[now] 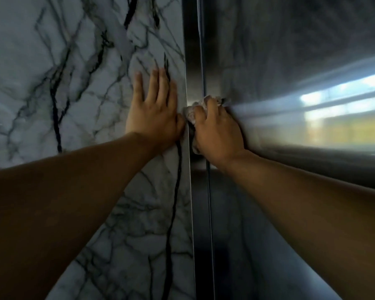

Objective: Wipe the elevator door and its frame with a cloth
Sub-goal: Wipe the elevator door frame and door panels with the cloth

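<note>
A brushed steel elevator door fills the right side, with its narrow steel frame strip running top to bottom at the middle. My right hand presses a crumpled pale cloth against the frame strip, right where it meets the door; most of the cloth is hidden under the fingers. My left hand lies flat with fingers spread on the marble wall, its thumb side touching the frame's left edge and close to the cloth.
White marble wall with dark veins covers the left half. The door surface reflects a bright window band at the right. Both bare forearms reach in from the bottom corners.
</note>
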Demonstrator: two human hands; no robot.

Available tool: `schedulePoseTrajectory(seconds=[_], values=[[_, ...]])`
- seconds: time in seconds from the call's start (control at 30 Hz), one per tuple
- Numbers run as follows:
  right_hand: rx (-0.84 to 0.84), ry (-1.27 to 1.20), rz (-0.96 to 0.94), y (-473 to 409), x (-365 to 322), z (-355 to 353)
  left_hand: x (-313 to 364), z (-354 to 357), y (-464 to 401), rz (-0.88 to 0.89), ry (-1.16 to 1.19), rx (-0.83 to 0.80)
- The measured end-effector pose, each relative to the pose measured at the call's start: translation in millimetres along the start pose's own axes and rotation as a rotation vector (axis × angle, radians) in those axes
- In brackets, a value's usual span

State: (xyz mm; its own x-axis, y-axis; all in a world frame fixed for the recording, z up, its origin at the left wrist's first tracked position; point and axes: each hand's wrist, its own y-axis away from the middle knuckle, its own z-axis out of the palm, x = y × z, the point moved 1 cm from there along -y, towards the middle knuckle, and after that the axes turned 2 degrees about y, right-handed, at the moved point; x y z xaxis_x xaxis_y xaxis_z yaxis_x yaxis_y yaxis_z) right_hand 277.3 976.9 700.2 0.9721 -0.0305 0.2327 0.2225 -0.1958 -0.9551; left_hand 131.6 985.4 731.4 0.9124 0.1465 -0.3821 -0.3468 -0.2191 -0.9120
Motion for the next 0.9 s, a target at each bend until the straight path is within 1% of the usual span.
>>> schedulePoseTrajectory(seconds=[0.17, 0.43, 0.7, 0.8, 0.9], values=[[0.001, 0.009, 0.006, 11.8, -4.1, 1.1, 9.1, 5.7, 14.2, -0.006, 0.047, 0.053], [0.000, -0.008, 0.000, 32.3, -8.4, 3.1, 19.0, 10.3, 36.4, 0.043, 0.097, 0.060], [-0.069, 0.022, 0.023, 50.3, -13.9, 6.5, 27.1, 10.7, 54.0, 0.044, 0.148, 0.046], [-0.088, 0.027, 0.043, 62.0, -18.0, 4.9, 31.7, 14.9, 66.5, 0.068, 0.169, 0.075], [-0.103, 0.008, 0.055, 77.5, -21.5, 6.4, 37.3, 17.8, 80.5, 0.108, 0.190, 0.060]])
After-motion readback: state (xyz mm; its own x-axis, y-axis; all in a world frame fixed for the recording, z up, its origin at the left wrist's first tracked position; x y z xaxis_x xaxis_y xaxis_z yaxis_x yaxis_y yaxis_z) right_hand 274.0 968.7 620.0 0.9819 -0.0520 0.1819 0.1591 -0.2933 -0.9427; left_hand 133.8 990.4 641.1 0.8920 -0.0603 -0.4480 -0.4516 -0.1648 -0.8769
